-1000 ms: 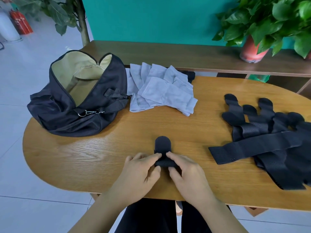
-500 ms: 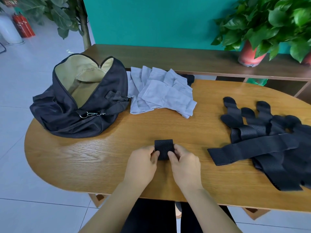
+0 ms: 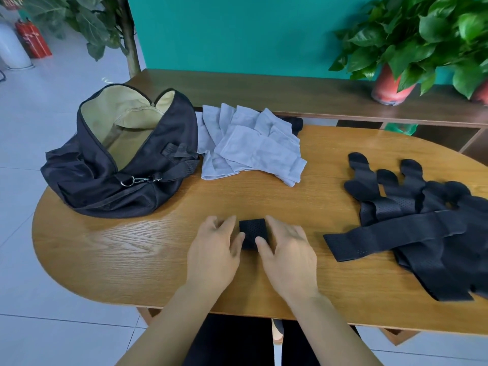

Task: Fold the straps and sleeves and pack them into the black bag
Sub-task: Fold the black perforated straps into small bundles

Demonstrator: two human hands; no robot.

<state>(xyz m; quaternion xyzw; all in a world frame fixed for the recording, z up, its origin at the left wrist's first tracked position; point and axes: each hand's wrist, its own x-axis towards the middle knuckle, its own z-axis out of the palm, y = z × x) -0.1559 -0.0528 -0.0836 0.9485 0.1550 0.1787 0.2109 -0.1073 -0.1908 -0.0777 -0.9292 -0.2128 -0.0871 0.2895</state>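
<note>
The folded strap (image 3: 252,231), a small black perforated square, lies flat on the oval wooden table (image 3: 126,257), at its middle and closer to the near edge than the far one. It is flanked by both hands. The left hand (image 3: 213,250) is laid at its left side with fingers fairly straight and spread, the thumb touching the near left corner. The right hand (image 3: 288,252) is laid likewise at its right side, thumb on the near right corner. Nothing is gripped by either hand.

Bare tabletop is noted left of the left hand as far as the rounded end, and between the strap and the black bag (image 3: 173,133). The bag is set at the far left, its side reaching the table's edge. Its mouth is unzipped and gaping upward, with tan lining exposed. A metal clip (image 3: 137,179) hangs on its front.

A pile of grey sleeves (image 3: 250,146) is found just right of the bag, touching it. The unfolded black straps (image 3: 422,228) are heaped at the right and cut off by the frame. One long strap end reaches toward the right hand but is kept apart from it by a bare strip.

Behind the table a low wooden shelf (image 3: 264,92) carries a potted plant (image 3: 390,84).
</note>
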